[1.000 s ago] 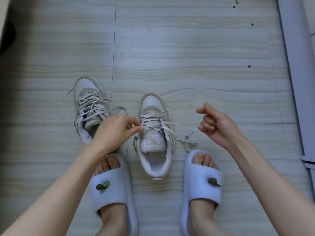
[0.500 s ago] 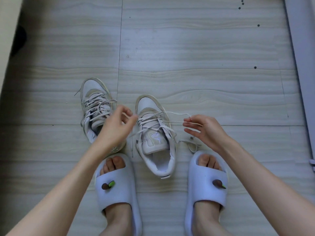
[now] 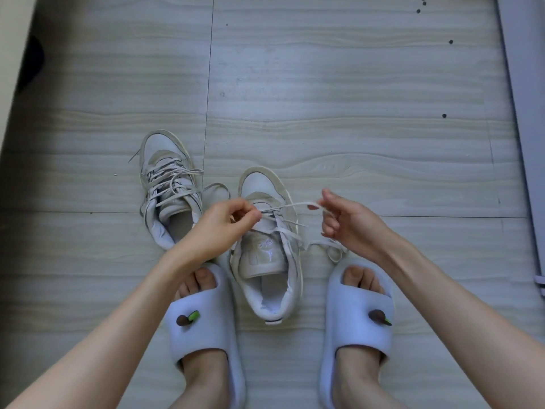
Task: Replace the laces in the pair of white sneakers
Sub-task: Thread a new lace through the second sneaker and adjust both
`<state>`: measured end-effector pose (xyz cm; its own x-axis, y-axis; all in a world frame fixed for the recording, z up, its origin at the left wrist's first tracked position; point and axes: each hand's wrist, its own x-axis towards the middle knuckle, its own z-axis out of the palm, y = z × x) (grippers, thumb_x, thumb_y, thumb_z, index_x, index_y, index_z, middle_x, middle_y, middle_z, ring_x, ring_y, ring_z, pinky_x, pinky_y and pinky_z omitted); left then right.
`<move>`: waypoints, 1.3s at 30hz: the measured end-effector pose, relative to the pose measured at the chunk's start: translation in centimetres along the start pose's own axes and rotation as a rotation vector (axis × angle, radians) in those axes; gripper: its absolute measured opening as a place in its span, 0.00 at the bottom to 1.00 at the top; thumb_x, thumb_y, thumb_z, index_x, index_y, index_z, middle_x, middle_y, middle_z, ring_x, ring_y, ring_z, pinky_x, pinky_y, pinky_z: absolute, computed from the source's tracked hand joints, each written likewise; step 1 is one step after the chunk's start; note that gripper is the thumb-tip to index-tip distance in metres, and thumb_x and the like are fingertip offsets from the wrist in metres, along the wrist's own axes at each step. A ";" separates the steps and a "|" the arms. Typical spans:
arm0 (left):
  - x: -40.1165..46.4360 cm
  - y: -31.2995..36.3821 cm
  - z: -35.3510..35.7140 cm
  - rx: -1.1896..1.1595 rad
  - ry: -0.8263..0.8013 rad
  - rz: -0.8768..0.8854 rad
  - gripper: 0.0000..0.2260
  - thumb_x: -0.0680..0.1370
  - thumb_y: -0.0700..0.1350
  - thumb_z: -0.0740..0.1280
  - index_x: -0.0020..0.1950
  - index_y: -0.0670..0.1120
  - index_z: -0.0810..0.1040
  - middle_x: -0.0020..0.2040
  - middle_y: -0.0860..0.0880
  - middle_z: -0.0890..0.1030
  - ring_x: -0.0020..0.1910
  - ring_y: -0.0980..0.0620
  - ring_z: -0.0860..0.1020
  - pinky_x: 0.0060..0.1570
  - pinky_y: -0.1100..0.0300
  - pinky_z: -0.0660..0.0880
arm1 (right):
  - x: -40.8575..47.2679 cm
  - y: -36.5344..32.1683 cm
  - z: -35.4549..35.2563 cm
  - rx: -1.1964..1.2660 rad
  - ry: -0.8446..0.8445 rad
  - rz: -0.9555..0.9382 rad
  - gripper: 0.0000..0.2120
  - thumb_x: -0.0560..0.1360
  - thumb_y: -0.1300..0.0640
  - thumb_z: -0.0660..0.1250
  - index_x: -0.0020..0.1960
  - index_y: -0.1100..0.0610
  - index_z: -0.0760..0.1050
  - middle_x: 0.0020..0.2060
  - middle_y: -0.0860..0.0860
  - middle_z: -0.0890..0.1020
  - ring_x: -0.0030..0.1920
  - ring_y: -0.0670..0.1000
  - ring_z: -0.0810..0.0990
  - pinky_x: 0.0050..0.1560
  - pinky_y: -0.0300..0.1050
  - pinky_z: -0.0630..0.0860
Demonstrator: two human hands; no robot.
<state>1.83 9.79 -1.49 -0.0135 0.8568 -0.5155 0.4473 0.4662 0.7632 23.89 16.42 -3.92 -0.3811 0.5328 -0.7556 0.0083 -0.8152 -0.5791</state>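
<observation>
Two white sneakers stand on the floor. The left sneaker point(image 3: 165, 184) lies further away with loosened laces. The right sneaker point(image 3: 267, 255) sits between my feet, toe pointing away. My left hand point(image 3: 218, 228) pinches its lace point(image 3: 290, 206) at the eyelets near the toe end. My right hand point(image 3: 351, 221) pinches the same lace further right, holding it stretched above the shoe. A loose loop of lace point(image 3: 333, 249) trails on the floor by my right hand.
My feet are in pale slides, the left slide point(image 3: 203, 329) and the right slide point(image 3: 358, 320), either side of the right sneaker. A grey frame point(image 3: 522, 113) runs along the right edge. Wood-grain floor tiles point(image 3: 339, 98) stretch beyond the shoes.
My right hand has lifted and moved right, pulling the lace taut across the shoe. My left hand has shifted right, over the right sneaker's eyelets.
</observation>
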 end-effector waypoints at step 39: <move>-1.2 -0.7 -0.4 0.041 0.037 -0.226 0.09 0.75 0.43 0.62 0.35 0.45 0.73 0.38 0.50 0.84 0.27 0.55 0.71 0.32 0.63 0.67 | -0.4 2.4 2.7 -0.628 0.099 -0.037 0.08 0.73 0.51 0.69 0.42 0.55 0.73 0.34 0.50 0.75 0.30 0.47 0.69 0.27 0.37 0.66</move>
<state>1.13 8.51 -1.25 -0.1501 0.7395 -0.6562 0.4648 0.6386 0.6133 21.55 13.67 -4.20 -0.3039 0.6009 -0.7393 0.5487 -0.5240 -0.6515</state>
